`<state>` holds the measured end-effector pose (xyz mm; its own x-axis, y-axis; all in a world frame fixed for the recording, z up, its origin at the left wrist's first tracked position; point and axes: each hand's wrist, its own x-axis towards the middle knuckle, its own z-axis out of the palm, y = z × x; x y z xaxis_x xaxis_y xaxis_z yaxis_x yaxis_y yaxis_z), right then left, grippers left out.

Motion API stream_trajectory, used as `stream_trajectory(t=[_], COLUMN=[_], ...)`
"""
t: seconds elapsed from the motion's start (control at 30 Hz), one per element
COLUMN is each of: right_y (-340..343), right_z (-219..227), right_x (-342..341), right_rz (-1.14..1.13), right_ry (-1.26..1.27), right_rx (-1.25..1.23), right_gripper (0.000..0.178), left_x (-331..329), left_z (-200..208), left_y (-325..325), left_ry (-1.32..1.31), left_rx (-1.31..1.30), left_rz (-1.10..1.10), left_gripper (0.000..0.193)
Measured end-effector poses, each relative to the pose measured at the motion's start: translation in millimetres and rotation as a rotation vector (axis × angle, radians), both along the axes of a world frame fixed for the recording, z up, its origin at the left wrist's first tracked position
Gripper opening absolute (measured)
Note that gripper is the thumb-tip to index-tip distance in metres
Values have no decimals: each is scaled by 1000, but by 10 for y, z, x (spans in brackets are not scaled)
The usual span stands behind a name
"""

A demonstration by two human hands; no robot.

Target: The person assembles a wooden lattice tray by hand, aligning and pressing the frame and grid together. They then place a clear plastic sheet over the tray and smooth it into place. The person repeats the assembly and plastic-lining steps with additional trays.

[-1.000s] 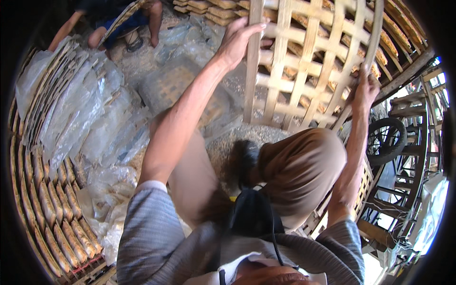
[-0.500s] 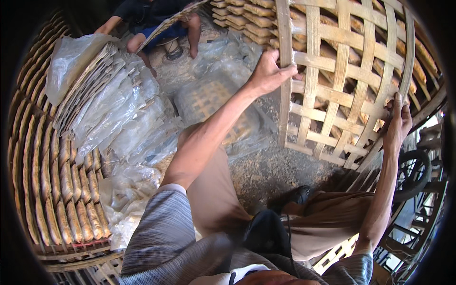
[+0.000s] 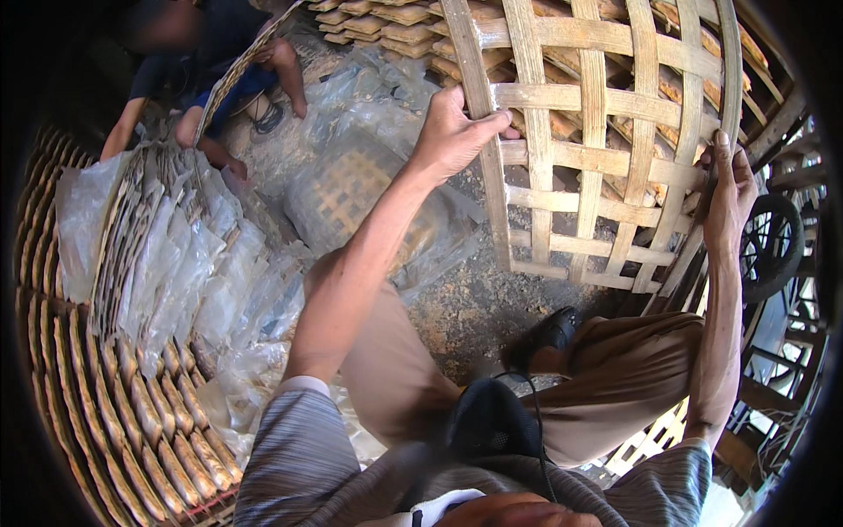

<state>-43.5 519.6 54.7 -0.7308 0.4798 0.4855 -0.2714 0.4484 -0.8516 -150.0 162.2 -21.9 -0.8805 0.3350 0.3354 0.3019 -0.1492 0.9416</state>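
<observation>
A woven bamboo lattice tray [image 3: 571, 158] stands tilted up at the upper right, with wide gaps between its pale strips. My left hand [image 3: 454, 136] is closed around its left edge strip, thumb on the near side. On the opposite edge, my right hand [image 3: 729, 180] grips the rim, fingers partly hidden behind it. Through the gaps show rows of tan slabs with ragged brown edges. On the ground past my left forearm, a square woven tray [image 3: 347, 184] lies under cloudy plastic sheeting.
A co-worker [image 3: 198, 79] crouches at the upper left beside a leaning stack of thin sheets and plastic [image 3: 167, 237]. Rows of slabs [image 3: 158, 422] fill the lower left; more slabs [image 3: 395, 31] are piled at the back. A black wheel [image 3: 773, 246] stands at the right.
My view has swung a little, so the tray and both arms sit differently in the picture. Both hands keep their hold on the tray's edges. The co-worker's upper body shows more.
</observation>
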Motion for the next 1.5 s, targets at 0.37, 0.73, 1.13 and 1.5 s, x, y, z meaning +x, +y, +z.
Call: stream_trajectory(t=[0.37, 0.73, 1.13, 1.5], right_y=[336, 367, 398, 509], right_z=[-151, -291, -302, -348], right_x=[322, 351, 341, 276], right_rz=[-60, 36, 208, 34], right_ry=[10, -79, 6, -125], right_rx=[-20, -89, -364, -256], right_gripper=[41, 40, 35, 37], left_x=[-130, 201, 76, -94], left_z=[-18, 145, 436, 224], left_y=[319, 490, 87, 200], left_ry=[-51, -13, -142, -42], left_rx=[-30, -287, -106, -187], left_rz=[-184, 106, -265, -299], left_gripper=[29, 33, 36, 15])
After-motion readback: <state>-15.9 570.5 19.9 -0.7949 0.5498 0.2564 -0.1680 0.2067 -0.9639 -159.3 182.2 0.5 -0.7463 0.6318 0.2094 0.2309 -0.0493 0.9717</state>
